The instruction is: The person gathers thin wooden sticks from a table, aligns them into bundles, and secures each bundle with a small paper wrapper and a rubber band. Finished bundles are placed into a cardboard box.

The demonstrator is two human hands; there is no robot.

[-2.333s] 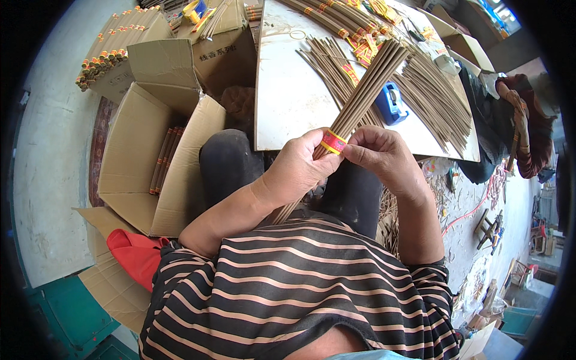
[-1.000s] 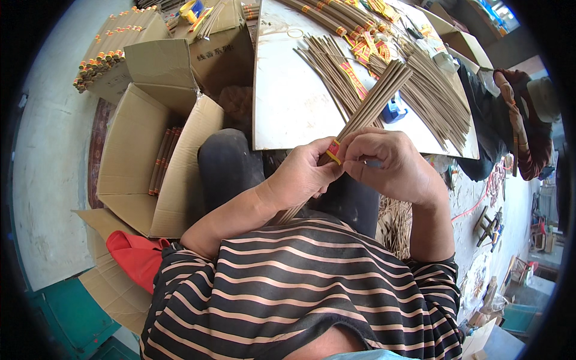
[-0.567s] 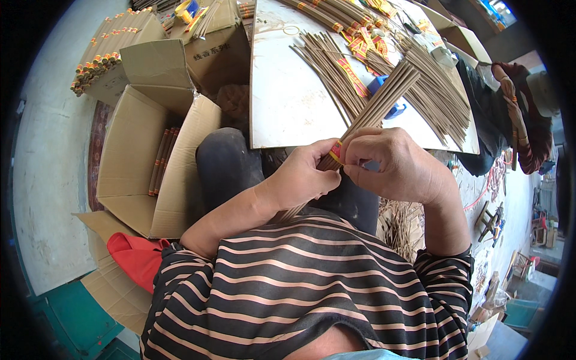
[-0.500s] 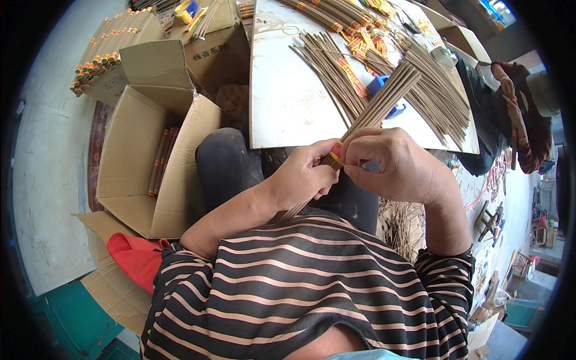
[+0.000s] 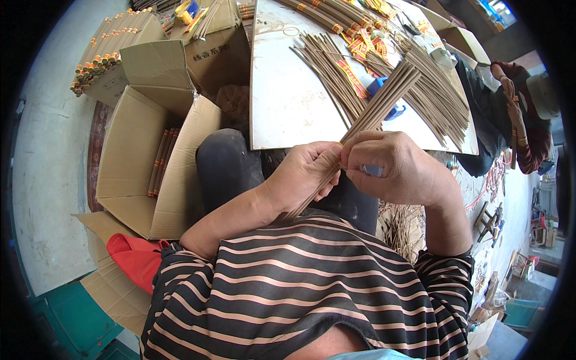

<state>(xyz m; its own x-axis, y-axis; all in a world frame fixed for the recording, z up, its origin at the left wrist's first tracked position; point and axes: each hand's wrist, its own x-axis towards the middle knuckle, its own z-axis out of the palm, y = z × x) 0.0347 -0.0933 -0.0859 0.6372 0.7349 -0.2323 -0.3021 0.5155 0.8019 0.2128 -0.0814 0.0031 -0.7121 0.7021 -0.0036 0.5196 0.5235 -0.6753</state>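
Note:
A slanting bundle of brown incense sticks (image 5: 384,99) lies across my lap, its far end over the table edge. My left hand (image 5: 303,175) is closed around its middle, with the lower ends of the sticks showing below the palm. Beside it, my right hand (image 5: 393,161) pinches at the paper band on the bundle; only a sliver of the band's yellow edge (image 5: 341,144) shows between the hands, the rest being covered by fingers. Loose incense sticks (image 5: 441,102) and red and yellow paper labels (image 5: 354,78) lie on the table just beyond, next to a blue object (image 5: 378,87).
The white table (image 5: 288,108) stands ahead. At my left an open cardboard box (image 5: 129,156) holds several banded bundles (image 5: 163,162). More bundles (image 5: 114,42) are stacked at the far left. Another person's arm (image 5: 510,90) shows at the far right.
My left thumb and fingers have moved up over the red and yellow band, covering most of it. My right hand has shifted slightly, still pinching there.

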